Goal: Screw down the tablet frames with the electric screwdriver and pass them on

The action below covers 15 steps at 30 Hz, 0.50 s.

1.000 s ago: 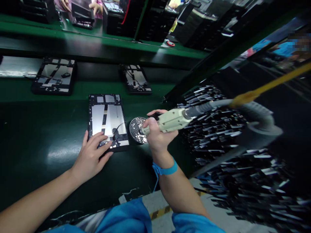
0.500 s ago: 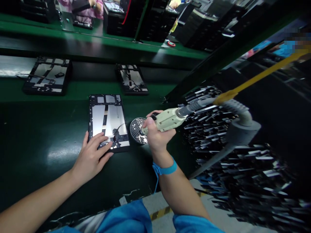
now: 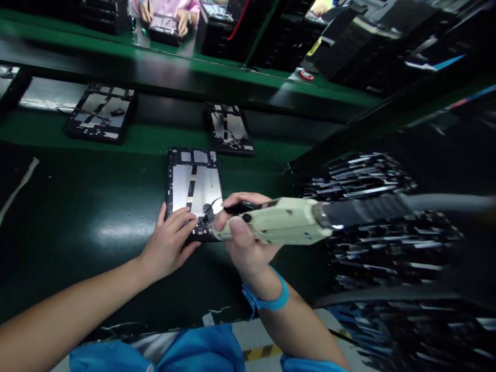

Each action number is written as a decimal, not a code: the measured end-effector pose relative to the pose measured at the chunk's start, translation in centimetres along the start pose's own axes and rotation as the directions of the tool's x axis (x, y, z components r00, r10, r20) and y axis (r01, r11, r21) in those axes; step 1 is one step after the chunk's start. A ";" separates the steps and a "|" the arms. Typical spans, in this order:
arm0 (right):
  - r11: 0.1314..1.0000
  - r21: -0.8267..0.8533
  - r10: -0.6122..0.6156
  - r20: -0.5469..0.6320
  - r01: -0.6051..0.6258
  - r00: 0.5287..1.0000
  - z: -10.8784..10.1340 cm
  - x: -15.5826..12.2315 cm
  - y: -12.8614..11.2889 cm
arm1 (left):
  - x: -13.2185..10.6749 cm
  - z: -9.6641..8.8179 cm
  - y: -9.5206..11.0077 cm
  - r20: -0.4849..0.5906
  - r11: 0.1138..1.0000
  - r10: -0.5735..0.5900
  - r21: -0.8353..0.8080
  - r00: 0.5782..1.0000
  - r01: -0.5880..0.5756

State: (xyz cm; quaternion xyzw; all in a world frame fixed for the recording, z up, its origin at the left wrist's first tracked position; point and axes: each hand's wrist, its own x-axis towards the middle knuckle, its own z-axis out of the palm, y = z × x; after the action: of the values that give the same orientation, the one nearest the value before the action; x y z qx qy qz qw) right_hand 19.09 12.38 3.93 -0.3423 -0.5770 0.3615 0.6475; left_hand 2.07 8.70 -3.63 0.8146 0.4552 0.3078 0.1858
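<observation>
A tablet housing point(image 3: 203, 183) with its inside exposed lies flat on the green bench, showing silver plates and a dark ribbon cable. My left hand point(image 3: 166, 237) rests on its lower left part, fingers spread over the frame. In my right hand point(image 3: 248, 243) is a pale green electric screwdriver point(image 3: 290, 219), held nearly level with the fingers wrapped round it. Its tip end is at the lower right part of the housing; the exact contact point is hidden by the hand. A blue band point(image 3: 271, 302) circles my right wrist.
Two similar open housings, one at the left point(image 3: 101, 113) and one further right point(image 3: 230, 129), lie behind on the bench. Many dark housings are stacked in racks point(image 3: 380, 243) at the right. Across the green ledge, a person's hands point(image 3: 184, 21) hold a device. A grey cable point(image 3: 445, 204) trails from the screwdriver.
My right hand has brought the screwdriver left from the round perforated screw tray onto the housing. The tray is now hidden. My left hand stays on the housing; the view has shifted left.
</observation>
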 end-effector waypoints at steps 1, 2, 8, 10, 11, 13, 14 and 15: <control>1.000 0.005 0.010 0.025 -0.010 1.000 0.4 -0.3 0.3 | 0.0 0.0 0.0 0.004 1.000 -0.003 -0.004 1.000 0.003; 1.000 0.005 0.018 0.038 -0.018 0.999 0.7 -0.5 0.6 | 0.0 0.0 0.0 0.008 1.000 -0.006 -0.006 1.000 0.006; 0.999 0.003 0.045 0.051 -0.046 0.998 1.0 -0.7 1.5 | 0.2 -0.1 0.1 0.024 1.000 -0.019 -0.012 1.000 0.020; 0.999 -0.002 0.052 0.046 -0.052 0.998 1.1 -0.8 1.4 | 0.2 -0.2 0.2 0.028 1.000 -0.019 -0.009 0.999 0.019; 0.998 -0.005 0.056 0.046 -0.056 0.997 1.2 -0.8 1.4 | 0.3 -0.2 0.2 0.030 1.000 -0.019 -0.008 0.999 0.019; 0.998 -0.003 0.057 0.047 -0.057 0.997 1.3 -0.9 1.5 | 0.3 -0.3 0.2 0.037 1.000 -0.018 -0.007 0.999 0.018; 0.998 0.001 0.059 0.049 -0.059 0.997 1.3 -0.9 1.5 | 0.3 -0.3 0.2 0.040 1.000 -0.017 -0.008 0.999 0.018; 0.998 0.005 0.063 0.055 -0.063 0.997 1.3 -1.0 1.5 | 0.3 -0.3 0.2 0.041 1.000 -0.018 -0.008 0.999 0.018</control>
State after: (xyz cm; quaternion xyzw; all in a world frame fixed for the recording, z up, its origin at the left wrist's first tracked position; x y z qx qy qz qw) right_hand 17.64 12.32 2.25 -0.3481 -0.5821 0.3929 0.6210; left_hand 2.11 8.88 -3.18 0.8158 0.4573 0.2912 0.2013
